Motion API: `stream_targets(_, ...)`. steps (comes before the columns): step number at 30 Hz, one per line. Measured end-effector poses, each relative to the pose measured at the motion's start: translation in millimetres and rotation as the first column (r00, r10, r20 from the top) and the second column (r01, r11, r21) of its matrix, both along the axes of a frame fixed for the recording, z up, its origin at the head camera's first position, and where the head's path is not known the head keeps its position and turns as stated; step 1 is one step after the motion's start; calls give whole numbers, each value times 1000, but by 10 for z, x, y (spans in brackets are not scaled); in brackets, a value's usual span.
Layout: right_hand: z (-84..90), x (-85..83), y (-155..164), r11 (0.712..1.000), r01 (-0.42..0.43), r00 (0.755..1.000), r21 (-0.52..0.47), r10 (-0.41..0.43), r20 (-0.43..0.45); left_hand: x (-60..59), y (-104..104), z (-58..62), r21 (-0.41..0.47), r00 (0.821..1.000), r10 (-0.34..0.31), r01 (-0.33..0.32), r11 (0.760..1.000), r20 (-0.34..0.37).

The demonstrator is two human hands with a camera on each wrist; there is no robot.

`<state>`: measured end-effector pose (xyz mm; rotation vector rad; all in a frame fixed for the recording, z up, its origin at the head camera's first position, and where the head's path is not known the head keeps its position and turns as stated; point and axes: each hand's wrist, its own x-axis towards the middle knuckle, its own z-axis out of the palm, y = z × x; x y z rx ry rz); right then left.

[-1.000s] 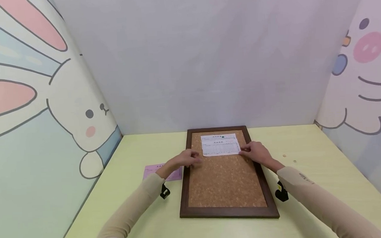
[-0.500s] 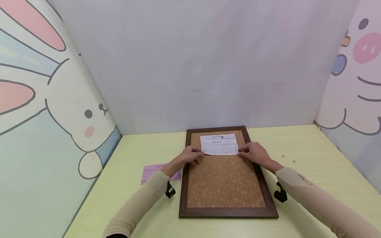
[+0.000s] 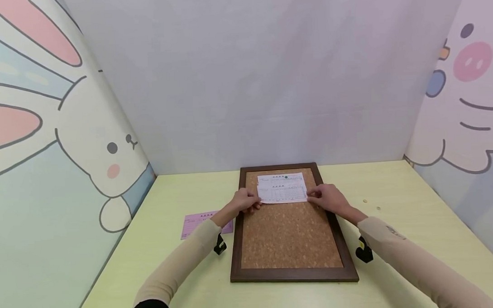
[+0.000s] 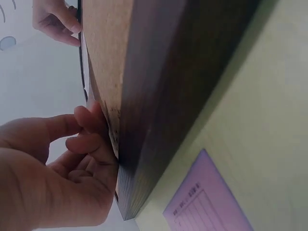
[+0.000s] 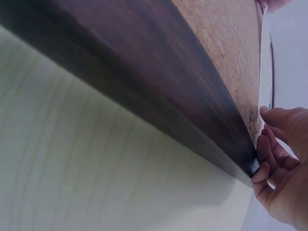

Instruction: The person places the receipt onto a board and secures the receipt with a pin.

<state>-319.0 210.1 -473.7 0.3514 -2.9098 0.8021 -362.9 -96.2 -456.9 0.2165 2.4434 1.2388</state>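
A brown-framed corkboard (image 3: 290, 238) lies flat on the table. Near its far end a white printed slip (image 3: 282, 195) overlaps another white slip (image 3: 267, 179), which has a green pushpin (image 3: 286, 177) at its top. My left hand (image 3: 246, 200) pinches the front slip's near left corner. At the near right corner, my right hand (image 3: 328, 198) pinches the same slip between thumb and fingers. The left wrist view has the left hand (image 4: 77, 168) with curled fingers over the cork; in the right wrist view, the right hand's (image 5: 284, 163) lower fingers touch the frame.
A pink printed slip (image 3: 196, 223) lies on the table left of the board, partly behind the left forearm. Two tiny round items (image 3: 365, 201) lie right of the board. A pale wall (image 3: 269, 103) rises behind the table (image 3: 185, 274).
My left hand has moved right and slightly up to take the front slip's left corner. That slip has settled slightly lower and lies flatter; the right hand has kept its hold.
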Motion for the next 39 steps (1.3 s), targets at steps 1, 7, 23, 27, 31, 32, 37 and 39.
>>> stream_targets(1, 3, 5, 2, 1000, -5, 1000, -1, 5, 0, 10, -15, 1, -16, 1000, -4, 4, 1000, 2)
stream_targets(7, 41, 29, 8, 999, -38, 999, -13, 38, 34, 93, -97, 21, -71, 999, -40, 42, 997, 28)
stream_targets(23, 27, 29, 15, 992, -125, 990, 5, 125, 71, 196, -133, 9, -288, 910, -263, 171, 942, -320)
stream_targets(27, 121, -14, 135, 988, -150, 988, -29, 151, 25, 75, -154, -36, -291, 860, -385, 294, 910, -334)
stream_targets(31, 336, -62, 446, 989, -145, 989, -10, 145, -19, -49, -192, -67, -316, 828, -469, 376, 871, -307)
stream_targets(32, 385, -66, 549, 990, -141, 990, 7, 141, -13, -68, -202, -71, -323, 822, -485, 391, 862, -298)
stream_targets(37, 483, -37, 1061, 988, -111, 989, 109, 100, 106, -108, -229, -56, -332, 821, -509, 418, 845, -260)
stream_targets(39, 462, 4, 1215, 983, -101, 983, 152, 75, 169, -113, -227, -50, -334, 824, -505, 415, 846, -257)
